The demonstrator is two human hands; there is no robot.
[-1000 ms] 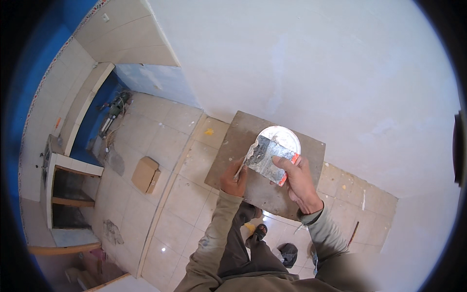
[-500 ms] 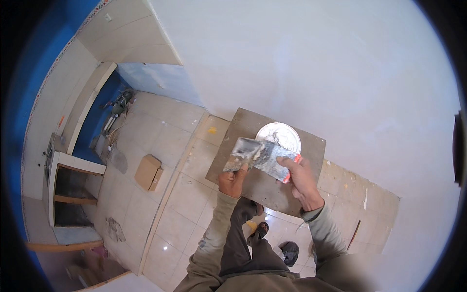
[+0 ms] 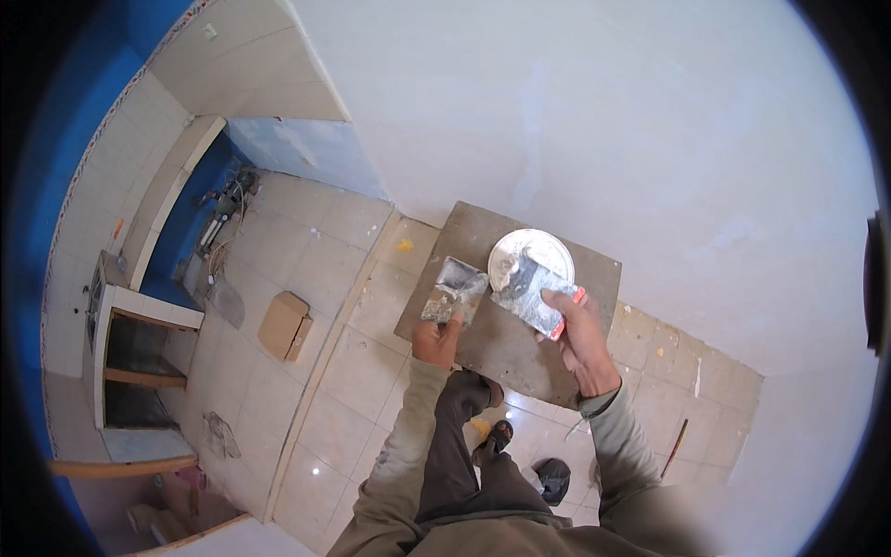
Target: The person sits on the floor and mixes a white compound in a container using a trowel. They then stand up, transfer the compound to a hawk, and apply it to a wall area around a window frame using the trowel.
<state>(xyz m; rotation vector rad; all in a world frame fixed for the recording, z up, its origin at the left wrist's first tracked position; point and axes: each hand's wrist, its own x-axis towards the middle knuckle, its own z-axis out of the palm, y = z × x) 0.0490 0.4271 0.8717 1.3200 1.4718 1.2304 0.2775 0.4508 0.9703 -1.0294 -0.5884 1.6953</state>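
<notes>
My left hand (image 3: 434, 342) grips a flat grey metal scraper (image 3: 453, 295) at its lower edge, thumb on top; pale paste smears its face. In my right hand (image 3: 585, 345) is a wider putty scraper (image 3: 529, 299) with a red edge, pinched between thumb and fingers. Its blade, streaked white and grey, overlaps the near side of a round white tub (image 3: 562, 252). White paste shows inside the tub. Whether the blade touches the paste I cannot tell. Under the tub lies a square brown board-like top (image 3: 501, 357). A gap separates the two scrapers.
A pale wall (image 3: 631, 121) rises beyond the brown top. On the tiled floor to the left is a cardboard box (image 3: 284, 327); farther off lies a power tool with a cable (image 3: 223, 209). A black bag (image 3: 553, 481) sits near my feet, and a thin stick (image 3: 676, 447) lies at right.
The two scrapers have come apart. The right one has shifted toward the tub's near rim, and the left one has turned more upright, slightly left.
</notes>
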